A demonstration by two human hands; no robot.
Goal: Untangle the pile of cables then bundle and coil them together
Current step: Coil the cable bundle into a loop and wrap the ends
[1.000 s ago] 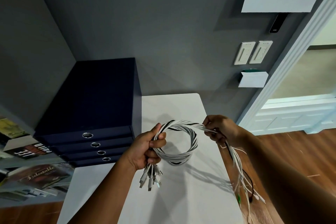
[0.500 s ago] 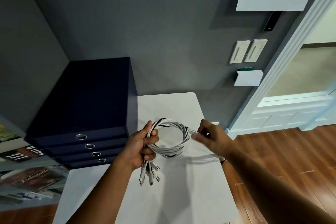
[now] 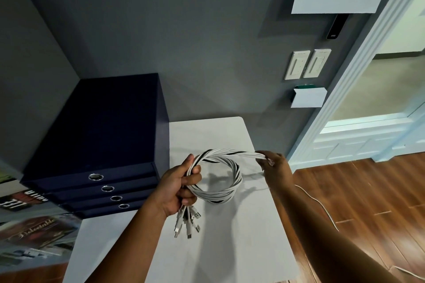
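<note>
A bundle of white cables with one black strand is wound into a coil [image 3: 226, 193] held above the white table [image 3: 230, 248]. My left hand [image 3: 178, 187] grips the coil at its left side, and several plug ends [image 3: 187, 221] hang below that fist. My right hand [image 3: 274, 167] pinches the loose run of the bundle at the coil's upper right. A thin white cable tail [image 3: 322, 205] trails from under my right forearm down toward the floor.
A dark blue drawer box [image 3: 99, 145] with ring pulls stands on the left of the table against the grey wall. Magazines [image 3: 30, 232] lie at the far left. Wooden floor [image 3: 368, 202] and a white door frame [image 3: 358, 71] are to the right.
My right hand went in toward the coil, then drew back out to the right with the loose run stretched across the top. The left hand kept its grip.
</note>
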